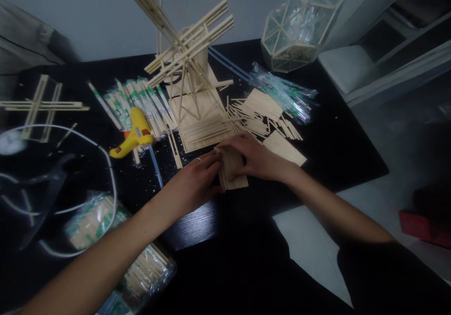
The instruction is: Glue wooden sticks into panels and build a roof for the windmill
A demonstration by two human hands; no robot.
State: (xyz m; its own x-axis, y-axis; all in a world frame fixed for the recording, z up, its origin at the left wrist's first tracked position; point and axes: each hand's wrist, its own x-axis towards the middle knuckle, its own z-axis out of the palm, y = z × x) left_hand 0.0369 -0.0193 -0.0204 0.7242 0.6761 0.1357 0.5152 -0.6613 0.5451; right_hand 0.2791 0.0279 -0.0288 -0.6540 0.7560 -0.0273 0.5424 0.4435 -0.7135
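Between my two hands is a small panel of wooden sticks [232, 170] laid side by side, close to the front of the black table. My left hand [202, 176], with a ring on one finger, grips its left edge. From the right, my right hand [252, 155] curves over it, fingers at the far edge and thumb on its face. Just beyond stands a windmill-like model of chopsticks [192, 71] on a stick base [202, 132]. A yellow glue gun [136, 136] with a clear glue stick [155, 165] lies left of my left hand.
Wrapped chopsticks [121, 99] lie behind the glue gun. Loose cut sticks [252, 125] and thin wooden boards [284, 148] are to the right, near plastic wrappers [282, 92]. A white cable [114, 183] loops at left beside bagged chopsticks [95, 216]. A clear faceted container [299, 26] stands at the back right.
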